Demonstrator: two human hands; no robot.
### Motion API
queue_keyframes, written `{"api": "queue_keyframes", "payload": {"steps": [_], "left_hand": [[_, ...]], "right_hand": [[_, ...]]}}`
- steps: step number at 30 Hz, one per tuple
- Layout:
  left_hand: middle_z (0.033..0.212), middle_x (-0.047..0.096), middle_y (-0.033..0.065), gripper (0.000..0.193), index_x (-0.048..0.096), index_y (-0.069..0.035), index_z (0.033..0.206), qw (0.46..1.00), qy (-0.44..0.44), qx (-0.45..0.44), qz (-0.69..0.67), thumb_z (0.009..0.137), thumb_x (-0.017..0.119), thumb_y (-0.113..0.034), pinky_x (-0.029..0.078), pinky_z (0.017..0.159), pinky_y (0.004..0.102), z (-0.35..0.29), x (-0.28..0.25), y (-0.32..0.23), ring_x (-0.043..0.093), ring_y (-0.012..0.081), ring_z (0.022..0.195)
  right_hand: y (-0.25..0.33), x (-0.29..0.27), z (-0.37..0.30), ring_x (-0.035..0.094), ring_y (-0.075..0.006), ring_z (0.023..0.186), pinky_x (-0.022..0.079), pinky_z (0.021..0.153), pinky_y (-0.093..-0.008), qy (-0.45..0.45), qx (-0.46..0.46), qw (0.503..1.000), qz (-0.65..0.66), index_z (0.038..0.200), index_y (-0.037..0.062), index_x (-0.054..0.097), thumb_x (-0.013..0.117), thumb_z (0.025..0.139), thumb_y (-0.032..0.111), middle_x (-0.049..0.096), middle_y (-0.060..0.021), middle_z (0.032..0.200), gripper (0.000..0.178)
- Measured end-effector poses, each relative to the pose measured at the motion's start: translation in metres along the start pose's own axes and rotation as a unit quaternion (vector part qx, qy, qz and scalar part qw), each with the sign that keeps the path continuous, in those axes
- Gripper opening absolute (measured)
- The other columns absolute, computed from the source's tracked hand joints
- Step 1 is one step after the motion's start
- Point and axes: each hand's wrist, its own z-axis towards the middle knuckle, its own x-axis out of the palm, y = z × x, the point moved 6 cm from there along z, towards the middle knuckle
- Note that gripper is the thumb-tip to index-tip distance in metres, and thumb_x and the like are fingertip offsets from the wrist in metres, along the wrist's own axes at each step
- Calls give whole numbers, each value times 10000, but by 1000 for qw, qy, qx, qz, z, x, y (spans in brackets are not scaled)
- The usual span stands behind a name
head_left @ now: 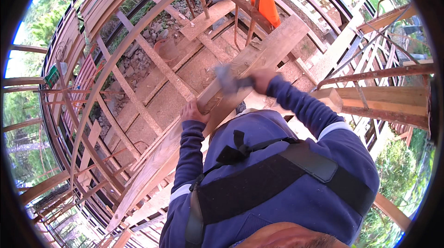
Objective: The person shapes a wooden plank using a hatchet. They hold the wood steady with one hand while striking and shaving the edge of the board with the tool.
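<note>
my right hand [263, 81] is closed round the dark handle of a tool [226, 79] with a grey head. that head is so blurred that i cannot tell its exact kind, nor whether it touches the wood. it shows over a thick timber [280, 42], which lies aslant in front of my body and runs away up to the right.

my left hand [193, 112] is at the near end of the timber, its fingers partly bent against the wood; i cannot tell how tightly they hold. the tool's head is near this hand but apart from it.

a long plank [143, 188] slants down to the left below my left hand. an orange cloth [264, 3] hangs beside the far end of the timber. under the work there are crossing wooden joists [150, 58] and a reddish floor of boards [194, 63], with grey rubble [132, 65] to the left. long boards [106, 3] lie stacked at the upper left.
</note>
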Motion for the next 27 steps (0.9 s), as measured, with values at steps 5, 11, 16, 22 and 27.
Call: {"api": "queue_keyframes", "payload": {"steps": [5,11,16,22,27], "left_hand": [[1184,640,175,814,543,-67,1296,997,-57,23,43,607,817,-404,453,994,490,-4,9,3,603,365,1122],[1146,645,152,732,571,-100,1232,975,-137,171,41,629,817,-434,466,951,505,-6,-3,0,606,364,1101],[1154,646,149,736,562,-95,1261,996,-68,21,50,649,813,-418,460,954,491,-4,6,7,608,358,1093],[1142,647,174,781,556,-62,1271,995,-79,32,55,630,817,-425,466,959,475,-7,4,-1,619,361,1074],[1120,639,141,765,551,-90,1264,999,-16,9,37,617,835,-384,468,949,470,7,5,1,612,344,1076]], "right_hand": [[-72,-6,-15,684,-420,935,533,849,-503,-51,224,973,15,1019,51,661,591,840,215,706,-246,956,253],[100,17,-15,672,-389,851,538,743,-478,-36,-154,986,48,993,84,615,706,730,196,675,-169,905,300],[-8,9,-3,710,-382,853,567,746,-461,32,46,998,-9,1026,113,693,580,826,146,722,-180,916,232],[-53,2,-13,698,-403,934,554,828,-473,-38,228,972,39,1077,85,668,599,843,218,717,-220,976,278],[77,17,-11,674,-411,907,542,799,-471,-10,-61,996,68,1016,82,625,627,785,195,702,-180,910,257]]}}
